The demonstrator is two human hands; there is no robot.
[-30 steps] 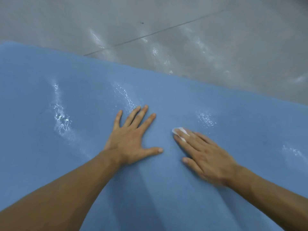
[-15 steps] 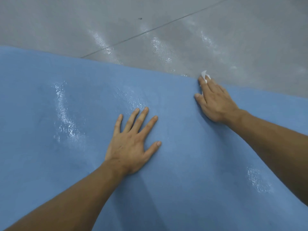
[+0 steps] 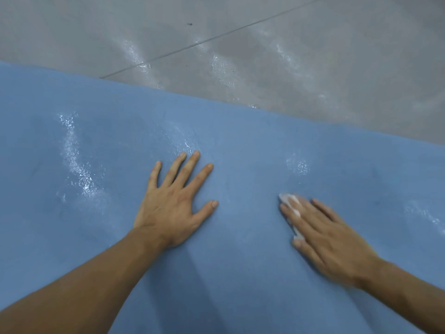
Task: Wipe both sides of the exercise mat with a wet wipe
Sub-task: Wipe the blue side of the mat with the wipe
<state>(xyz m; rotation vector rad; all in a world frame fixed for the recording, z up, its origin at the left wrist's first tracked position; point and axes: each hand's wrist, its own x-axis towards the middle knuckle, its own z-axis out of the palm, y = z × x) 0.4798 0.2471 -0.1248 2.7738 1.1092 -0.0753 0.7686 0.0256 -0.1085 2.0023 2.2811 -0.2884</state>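
Grey floor (image 3: 289, 56) beyond both hands; blue exercise mat (image 3: 252, 141) beneath. Left hand (image 3: 173, 206): flat, spread, bracing, unmoved. Right hand (image 3: 325, 237): pressing wet wipe (image 3: 287, 197) flat, pulled back from far edge; stroke done, this side ongoing.

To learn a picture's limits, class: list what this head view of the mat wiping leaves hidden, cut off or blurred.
The wet wipe: mostly under the fingers of the right hand, head view; its size is unclear.
The right hand: motion-blurred outline.
The exercise mat: cut off by the left, right and bottom edges; its underside is hidden.
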